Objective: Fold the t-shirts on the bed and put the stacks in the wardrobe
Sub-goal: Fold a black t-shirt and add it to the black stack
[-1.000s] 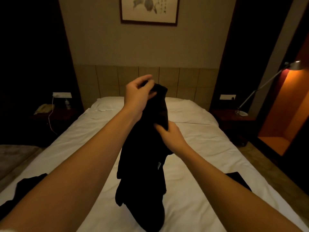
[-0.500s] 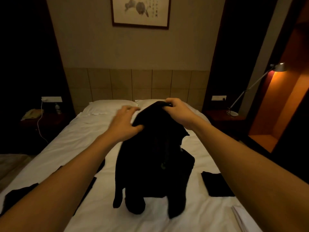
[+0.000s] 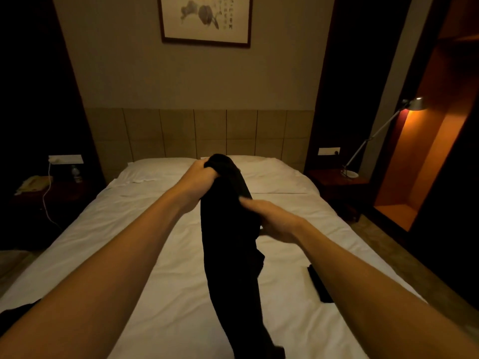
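I read this as the sorting-out step, pre-fold: left hand (image 3: 201, 178) clenched the top of the limp black cotton t-shirt (image 3: 228, 244), hanging mid-frame over the white-sheeted bed (image 3: 145, 229). Right hand (image 3: 274, 220) was blurred at its edge; grip unclear. Next, I judged: find shoulders, spread flat.

1. Wide bed with white sheet (image 3: 124, 244), filling the frame's centre.
2. Two white pillows (image 3: 160, 169) at its far end, centre frame.
3. Folded black garment (image 3: 319, 286), lower right.
4. Crumpled black cloth (image 3: 15, 313), lower-left edge.
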{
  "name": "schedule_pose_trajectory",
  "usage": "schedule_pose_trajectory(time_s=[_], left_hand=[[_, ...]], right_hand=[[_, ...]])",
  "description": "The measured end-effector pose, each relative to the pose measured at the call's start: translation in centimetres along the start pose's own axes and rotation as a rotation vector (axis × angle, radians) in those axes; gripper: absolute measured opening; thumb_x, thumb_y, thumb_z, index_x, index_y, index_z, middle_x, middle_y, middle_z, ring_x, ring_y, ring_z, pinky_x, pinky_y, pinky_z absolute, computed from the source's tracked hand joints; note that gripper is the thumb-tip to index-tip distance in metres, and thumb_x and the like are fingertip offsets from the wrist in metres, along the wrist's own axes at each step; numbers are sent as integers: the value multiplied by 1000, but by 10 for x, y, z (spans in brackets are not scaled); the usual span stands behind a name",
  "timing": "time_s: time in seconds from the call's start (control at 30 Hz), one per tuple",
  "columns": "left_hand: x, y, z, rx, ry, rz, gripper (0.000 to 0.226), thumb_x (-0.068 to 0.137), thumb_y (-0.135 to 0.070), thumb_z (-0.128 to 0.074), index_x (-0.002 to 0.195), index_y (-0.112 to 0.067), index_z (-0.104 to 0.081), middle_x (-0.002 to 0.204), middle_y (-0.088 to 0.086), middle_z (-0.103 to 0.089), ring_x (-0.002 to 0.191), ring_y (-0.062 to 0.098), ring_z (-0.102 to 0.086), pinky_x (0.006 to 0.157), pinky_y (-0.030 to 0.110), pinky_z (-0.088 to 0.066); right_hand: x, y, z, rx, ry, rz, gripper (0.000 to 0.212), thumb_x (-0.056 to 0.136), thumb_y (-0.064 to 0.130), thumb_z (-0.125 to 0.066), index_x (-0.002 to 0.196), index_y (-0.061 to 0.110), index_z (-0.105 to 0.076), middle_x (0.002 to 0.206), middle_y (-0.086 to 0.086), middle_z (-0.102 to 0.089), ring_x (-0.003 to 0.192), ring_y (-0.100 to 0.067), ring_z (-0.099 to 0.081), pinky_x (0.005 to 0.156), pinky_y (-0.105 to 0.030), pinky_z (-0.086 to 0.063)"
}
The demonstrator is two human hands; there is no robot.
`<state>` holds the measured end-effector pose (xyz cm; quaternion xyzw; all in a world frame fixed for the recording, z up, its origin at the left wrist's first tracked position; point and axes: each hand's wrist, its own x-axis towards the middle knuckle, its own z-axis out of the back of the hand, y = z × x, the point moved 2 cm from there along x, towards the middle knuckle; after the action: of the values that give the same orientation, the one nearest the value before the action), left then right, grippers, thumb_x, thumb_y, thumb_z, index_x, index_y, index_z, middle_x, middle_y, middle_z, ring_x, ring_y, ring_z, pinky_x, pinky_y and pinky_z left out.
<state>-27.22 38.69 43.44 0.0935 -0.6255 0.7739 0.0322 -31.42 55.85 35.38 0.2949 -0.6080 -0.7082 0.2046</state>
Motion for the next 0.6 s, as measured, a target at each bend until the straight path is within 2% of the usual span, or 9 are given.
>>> schedule_pose_trajectory(time_s=[0.07,0.13,0.17,0.23,0.27,0.37,0.43,0.53,0.6], left_hand=[[-1,-1,7,13,-24,26,24,99,-9,-46,90,-14,-67,86,3,-72,85,17,-69,73,26,-52],[-1,4,17,16,-86,61,19,99,-12,-46,91,-16,-63,91,6,-67,90,22,-65,79,32,-50],[-3,7,23,-7,-110,80,17,99,-14,-47,92,-18,-62,93,6,-66,92,22,-64,81,33,-50],[-6,16,34,-57,-117,100,15,99,-18,-48,95,-20,-63,95,5,-68,95,22,-64,83,34,-49],[-8,21,39,-62,-91,104,16,100,-20,-49,97,-20,-64,98,5,-69,98,23,-65,88,35,-49],[-15,37,56,-8,-8,146,18,99,-29,-53,104,-21,-69,105,8,-72,106,28,-66,100,41,-46],[-17,49,67,61,31,174,21,95,-30,-60,109,-19,-71,112,15,-71,111,36,-64,106,47,-43],[-24,53,65,234,132,120,25,91,-17,-67,115,-23,-68,119,14,-68,110,33,-64,100,43,-47],[-29,43,47,245,196,41,48,80,-26,-78,125,-29,-59,117,5,-66,104,19,-67,93,34,-54]], right_hand=[[3,-6,-5,37,19,17,46,95,50,-52,130,19,-58,133,-8,-61,123,-26,-58,110,-46,-41],[1,5,-8,26,-25,67,40,98,44,-52,120,13,-64,121,-11,-68,113,-27,-64,102,-40,-48],[0,12,-8,-21,-71,100,35,99,42,-50,108,13,-68,103,-9,-73,99,-25,-68,91,-35,-52],[-2,26,-4,-111,-158,171,38,102,41,-46,84,15,-67,71,1,-65,70,-14,-63,69,-26,-47],[-3,32,-3,-126,-173,197,41,102,42,-46,80,15,-67,68,3,-62,67,-11,-60,66,-25,-44],[-2,48,-2,-133,-154,214,45,102,46,-43,86,14,-70,76,0,-67,79,-13,-67,71,-22,-49],[-1,62,-7,-116,-142,184,47,102,48,-40,87,11,-66,70,-1,-62,74,-14,-66,67,-20,-47],[1,75,-15,-137,-154,156,49,101,51,-37,89,10,-62,61,1,-56,65,-12,-61,60,-18,-45],[4,81,-24,-192,-183,158,48,101,52,-37,91,12,-61,69,0,-59,70,-12,-61,66,-21,-46]])
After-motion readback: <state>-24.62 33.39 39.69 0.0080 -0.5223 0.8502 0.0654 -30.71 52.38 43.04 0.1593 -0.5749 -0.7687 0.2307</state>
